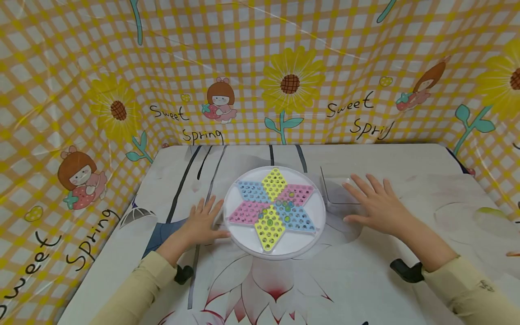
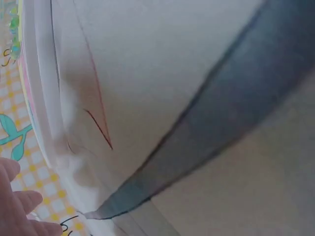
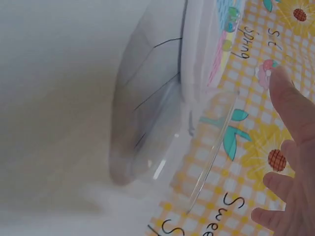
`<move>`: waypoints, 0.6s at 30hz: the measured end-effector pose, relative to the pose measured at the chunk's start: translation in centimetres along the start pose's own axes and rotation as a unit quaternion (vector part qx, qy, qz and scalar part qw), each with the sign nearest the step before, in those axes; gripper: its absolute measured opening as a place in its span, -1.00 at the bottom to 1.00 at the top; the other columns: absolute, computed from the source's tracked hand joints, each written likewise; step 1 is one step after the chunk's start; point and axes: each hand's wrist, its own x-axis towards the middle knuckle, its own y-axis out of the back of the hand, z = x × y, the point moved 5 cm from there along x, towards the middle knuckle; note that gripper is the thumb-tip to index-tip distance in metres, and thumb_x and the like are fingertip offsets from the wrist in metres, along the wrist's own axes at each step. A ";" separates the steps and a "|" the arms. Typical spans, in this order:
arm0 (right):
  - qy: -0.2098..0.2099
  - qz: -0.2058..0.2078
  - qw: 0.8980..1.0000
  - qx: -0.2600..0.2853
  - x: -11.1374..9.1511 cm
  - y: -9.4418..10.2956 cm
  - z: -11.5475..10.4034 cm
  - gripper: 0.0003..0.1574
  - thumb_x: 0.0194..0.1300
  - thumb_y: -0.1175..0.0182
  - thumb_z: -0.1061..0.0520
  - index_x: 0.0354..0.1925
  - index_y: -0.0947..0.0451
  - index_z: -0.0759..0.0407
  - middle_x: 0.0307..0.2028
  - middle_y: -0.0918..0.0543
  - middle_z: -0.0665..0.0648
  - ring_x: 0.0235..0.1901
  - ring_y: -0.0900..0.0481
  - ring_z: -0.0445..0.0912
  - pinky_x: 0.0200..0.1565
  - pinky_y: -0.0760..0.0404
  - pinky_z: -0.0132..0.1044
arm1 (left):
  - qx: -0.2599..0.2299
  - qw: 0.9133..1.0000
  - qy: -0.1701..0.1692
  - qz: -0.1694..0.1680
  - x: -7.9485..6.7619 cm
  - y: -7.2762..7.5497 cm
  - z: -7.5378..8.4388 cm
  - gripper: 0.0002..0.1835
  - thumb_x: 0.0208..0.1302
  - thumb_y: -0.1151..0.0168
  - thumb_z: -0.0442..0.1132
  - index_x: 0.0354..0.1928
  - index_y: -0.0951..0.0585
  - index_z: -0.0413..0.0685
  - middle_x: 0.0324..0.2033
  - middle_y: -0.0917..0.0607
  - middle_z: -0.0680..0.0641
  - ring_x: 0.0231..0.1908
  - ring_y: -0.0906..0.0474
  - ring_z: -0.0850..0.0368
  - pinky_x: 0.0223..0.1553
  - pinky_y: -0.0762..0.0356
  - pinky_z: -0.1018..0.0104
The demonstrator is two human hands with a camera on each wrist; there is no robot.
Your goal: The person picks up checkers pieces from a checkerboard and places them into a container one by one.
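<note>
A round white Chinese checkers board (image 1: pixel 300 241) lies on the table, its star made of yellow, pink and blue points. Several green and blue glass marbles (image 1: pixel 287 208) sit in holes, mostly around the middle. My left hand (image 1: pixel 201 223) is beside the board's left edge with spread fingers, holding nothing; whether the thumb touches the rim is unclear. On the other side, my right hand (image 1: pixel 373 203) has its fingers spread by a clear plastic box (image 3: pixel 211 147). No grip on the box shows; contact cannot be told.
The table (image 1: pixel 365 293) wears a white cover printed with flowers and dark lines. Behind it and at both sides hangs a yellow checked cloth (image 1: pixel 252 131) with sunflowers and cartoon figures. A dark strap piece (image 1: pixel 406 271) shows at the right wrist.
</note>
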 end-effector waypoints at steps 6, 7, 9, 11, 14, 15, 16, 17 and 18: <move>0.030 0.052 0.996 0.065 1.8 1.1 -2.0 -0.05 -0.02 -0.36 -0.09 0.26 -0.22 0.19 0.21 -0.29 0.34 0.14 -0.23 0.33 0.09 -0.18 0.30 | -0.065 0.998 -0.017 -0.004 0.8 -0.4 -0.4 0.08 0.03 -0.13 0.35 0.42 0.07 -0.10 0.39 0.10 -0.30 0.34 0.31 -0.38 0.24 0.28 -0.32; 0.031 0.055 0.995 0.082 2.1 1.2 -2.3 -0.06 -0.02 -0.36 -0.07 0.26 -0.23 0.21 0.19 -0.31 0.34 0.13 -0.25 0.31 0.09 -0.20 0.28 | -0.072 0.997 -0.017 -0.007 0.9 -0.4 -0.3 0.06 0.05 -0.17 0.30 0.42 0.06 -0.12 0.39 0.09 -0.30 0.34 0.31 -0.40 0.24 0.28 -0.33; 0.020 0.049 0.992 0.119 2.6 1.3 -2.8 -0.09 0.02 -0.35 -0.04 0.25 -0.24 0.24 0.18 -0.33 0.35 0.13 -0.27 0.30 0.09 -0.24 0.26 | -0.084 0.996 -0.016 -0.014 1.2 -0.5 -0.3 0.05 0.06 -0.21 0.23 0.42 0.06 -0.14 0.39 0.08 -0.29 0.34 0.31 -0.40 0.23 0.27 -0.33; 0.003 0.038 0.988 0.151 3.1 1.2 -3.2 -0.11 0.05 -0.33 -0.04 0.26 -0.24 0.25 0.18 -0.34 0.36 0.15 -0.27 0.28 0.09 -0.26 0.26 | -0.094 0.995 -0.019 -0.019 1.4 -0.6 -0.2 0.05 0.06 -0.23 0.20 0.42 0.07 -0.15 0.39 0.07 -0.29 0.33 0.29 -0.42 0.23 0.25 -0.33; -0.022 0.015 0.979 0.203 3.8 0.8 -3.8 -0.12 0.09 -0.30 -0.07 0.27 -0.22 0.26 0.20 -0.34 0.37 0.19 -0.26 0.27 0.10 -0.27 0.25 | -0.102 0.994 -0.026 -0.019 1.6 -0.7 -0.1 0.05 0.06 -0.24 0.20 0.41 0.06 -0.17 0.39 0.03 -0.28 0.32 0.27 -0.44 0.23 0.22 -0.33; -0.032 0.004 0.975 0.220 4.1 0.6 -4.0 -0.11 0.10 -0.29 -0.10 0.28 -0.21 0.25 0.21 -0.33 0.36 0.20 -0.25 0.27 0.10 -0.27 0.25 | -0.105 0.994 -0.026 -0.021 1.7 -0.8 -0.1 0.05 0.06 -0.24 0.19 0.41 0.06 -0.17 0.39 0.03 -0.27 0.32 0.27 -0.44 0.24 0.22 -0.32; -0.039 -0.007 0.970 0.240 4.3 0.3 -4.2 -0.11 0.11 -0.28 -0.10 0.29 -0.20 0.24 0.21 -0.33 0.36 0.19 -0.26 0.26 0.09 -0.29 0.24 | -0.106 0.994 -0.027 -0.023 1.7 -0.8 -0.1 0.05 0.06 -0.24 0.19 0.41 0.07 -0.17 0.39 0.03 -0.27 0.32 0.27 -0.44 0.24 0.22 -0.31; -0.044 -0.016 0.966 0.255 4.5 0.1 -4.4 -0.11 0.11 -0.28 -0.10 0.29 -0.21 0.25 0.21 -0.35 0.35 0.17 -0.30 0.24 0.08 -0.32 0.22 | -0.107 0.994 -0.026 -0.025 1.7 -0.9 -0.1 0.06 0.05 -0.24 0.19 0.41 0.07 -0.17 0.39 0.03 -0.27 0.32 0.27 -0.44 0.24 0.22 -0.31; -0.045 -0.022 0.962 0.267 4.7 -0.1 -4.7 -0.11 0.11 -0.28 -0.11 0.29 -0.21 0.25 0.19 -0.37 0.34 0.14 -0.34 0.22 0.05 -0.37 0.19 | -0.110 0.993 -0.025 -0.026 1.8 -0.9 -0.1 0.07 0.04 -0.25 0.19 0.41 0.07 -0.17 0.39 0.03 -0.27 0.32 0.27 -0.45 0.24 0.23 -0.31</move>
